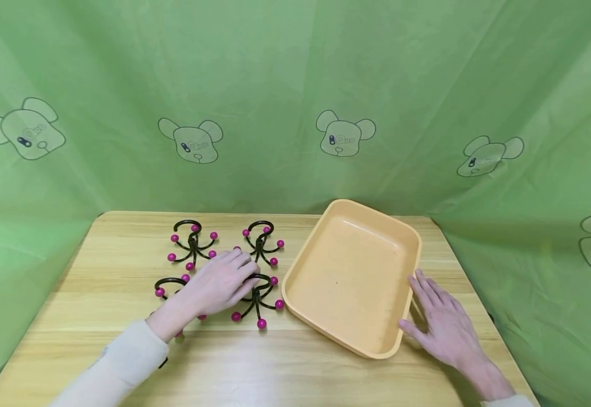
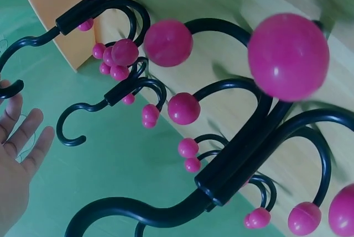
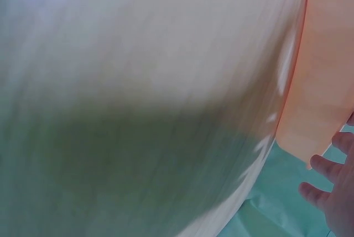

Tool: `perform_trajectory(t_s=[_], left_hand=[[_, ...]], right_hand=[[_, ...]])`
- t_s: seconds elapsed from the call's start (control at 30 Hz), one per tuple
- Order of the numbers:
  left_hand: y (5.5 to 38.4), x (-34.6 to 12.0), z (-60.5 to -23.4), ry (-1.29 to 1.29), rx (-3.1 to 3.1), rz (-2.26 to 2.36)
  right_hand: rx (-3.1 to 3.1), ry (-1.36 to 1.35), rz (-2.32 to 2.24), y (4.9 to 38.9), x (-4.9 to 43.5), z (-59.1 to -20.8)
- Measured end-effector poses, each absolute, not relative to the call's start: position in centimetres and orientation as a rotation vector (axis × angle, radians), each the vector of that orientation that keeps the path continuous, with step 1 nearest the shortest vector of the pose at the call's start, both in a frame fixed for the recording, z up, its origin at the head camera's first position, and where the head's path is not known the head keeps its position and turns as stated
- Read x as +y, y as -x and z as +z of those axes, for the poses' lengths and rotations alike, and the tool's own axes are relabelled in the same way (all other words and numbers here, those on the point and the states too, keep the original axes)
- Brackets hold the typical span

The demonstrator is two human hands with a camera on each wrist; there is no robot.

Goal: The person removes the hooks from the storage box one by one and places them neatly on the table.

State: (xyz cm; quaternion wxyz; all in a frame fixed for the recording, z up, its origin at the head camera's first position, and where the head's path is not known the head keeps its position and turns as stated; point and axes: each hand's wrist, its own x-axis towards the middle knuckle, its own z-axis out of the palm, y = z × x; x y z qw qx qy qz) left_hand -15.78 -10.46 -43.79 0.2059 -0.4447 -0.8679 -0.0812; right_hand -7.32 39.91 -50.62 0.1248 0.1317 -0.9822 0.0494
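Note:
Several black claw-shaped hooks with pink ball tips stand on the table. My left hand [image 1: 222,281] is over them, its fingertips beside the curved top of the front right claw hook [image 1: 256,297]. In the left wrist view, the fingers of the left hand [image 2: 19,165] look spread and relaxed near a hook's end; whether they touch it I cannot tell. A yellow-orange tray [image 1: 346,271] lies at an angle right of the hooks. My right hand [image 1: 443,328] rests against its right rim with straight fingers. The right wrist view shows that hand [image 3: 337,193] beside the tray's wall [image 3: 321,71].
At the back stand two more claw hooks, one left [image 1: 192,244] and one right [image 1: 260,243]. The front left claw hook [image 1: 169,281] is partly hidden by my left forearm. A small black piece [image 1: 163,362] shows beside the sleeve. Green curtain [image 1: 275,85] surrounds the wooden table [image 1: 255,373].

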Motion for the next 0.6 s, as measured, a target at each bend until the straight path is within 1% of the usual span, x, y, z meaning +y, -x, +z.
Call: perform_trajectory(t_s=[0.37, 0.6], left_hand=[[15.3, -10.9, -43.8, 1.156, -2.527, -0.297], [14.2, -12.6, -42.9, 1.039, -2.581, -0.278]], right_hand=[[-2.868, -0.404, 0.162, 7.6, 40.0, -50.4], [-2.873, -0.430, 0.263, 7.8, 39.8, -48.6]])
